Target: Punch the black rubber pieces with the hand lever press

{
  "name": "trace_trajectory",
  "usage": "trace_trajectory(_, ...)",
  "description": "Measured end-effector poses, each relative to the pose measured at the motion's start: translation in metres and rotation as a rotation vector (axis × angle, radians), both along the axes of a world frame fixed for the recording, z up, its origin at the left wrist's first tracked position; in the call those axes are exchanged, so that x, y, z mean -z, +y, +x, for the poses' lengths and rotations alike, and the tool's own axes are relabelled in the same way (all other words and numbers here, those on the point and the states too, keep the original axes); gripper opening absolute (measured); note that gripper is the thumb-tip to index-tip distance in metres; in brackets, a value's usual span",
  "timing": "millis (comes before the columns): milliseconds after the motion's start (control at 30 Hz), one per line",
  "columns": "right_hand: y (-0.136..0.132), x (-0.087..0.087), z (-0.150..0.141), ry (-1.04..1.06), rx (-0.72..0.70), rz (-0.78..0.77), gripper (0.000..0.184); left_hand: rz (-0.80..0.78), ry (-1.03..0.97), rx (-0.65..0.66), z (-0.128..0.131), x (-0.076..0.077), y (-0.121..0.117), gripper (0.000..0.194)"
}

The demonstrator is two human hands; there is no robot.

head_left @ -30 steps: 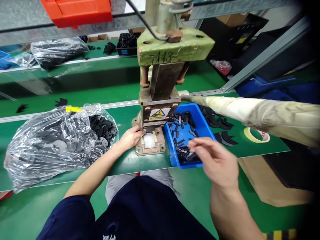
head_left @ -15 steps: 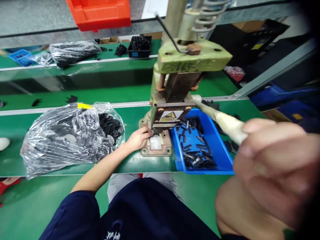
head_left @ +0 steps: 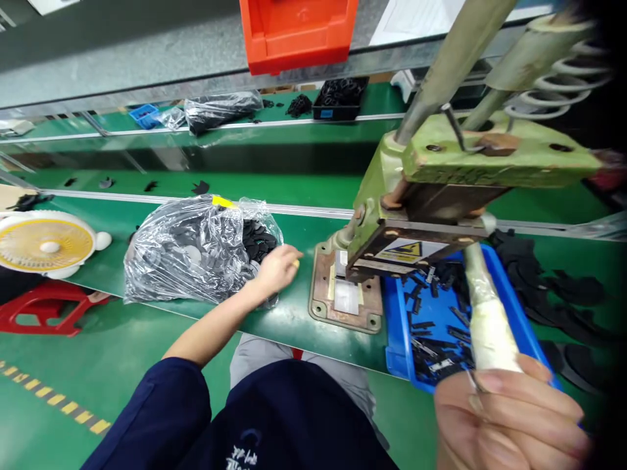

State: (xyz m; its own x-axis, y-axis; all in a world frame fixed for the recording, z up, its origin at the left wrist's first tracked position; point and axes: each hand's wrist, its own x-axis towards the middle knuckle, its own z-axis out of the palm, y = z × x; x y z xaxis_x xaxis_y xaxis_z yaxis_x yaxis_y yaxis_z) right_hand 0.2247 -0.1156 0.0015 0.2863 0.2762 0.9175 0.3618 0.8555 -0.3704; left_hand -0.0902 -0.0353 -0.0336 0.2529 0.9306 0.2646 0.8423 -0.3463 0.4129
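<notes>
My right hand [head_left: 509,411] is wrapped round the press lever [head_left: 490,326], whose grip is covered in pale wrapping. The green hand press [head_left: 426,189] stands with its head above a base plate [head_left: 321,297] that carries a pale metal insert. To the left of that base, my left hand [head_left: 278,269] is closed, fingertips together, beside the open end of a clear plastic bag [head_left: 181,261]. Dark flat pieces [head_left: 257,240] show in the bag's mouth. A tiny yellowish spot is at the fingertips; what they hold, if anything, I cannot make out.
A blue bin [head_left: 396,365] with small black parts sits right of the press. More dark pieces [head_left: 573,287] lie beyond it. A fan [head_left: 46,245] and a red stool [head_left: 53,307] are at far left. An orange bin [head_left: 300,36] rests on the upper shelf.
My left hand has moved left, from the press base to beside the bag. My right hand has swung the lever lower and nearer my body. The view has turned left.
</notes>
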Motion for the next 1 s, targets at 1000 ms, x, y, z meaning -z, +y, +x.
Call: trace_trajectory(1000,-0.005,-0.017,-0.013,0.071,-0.025,0.031,0.034,-0.368,0.029,-0.179,-0.102,-0.038,0.063,0.012)
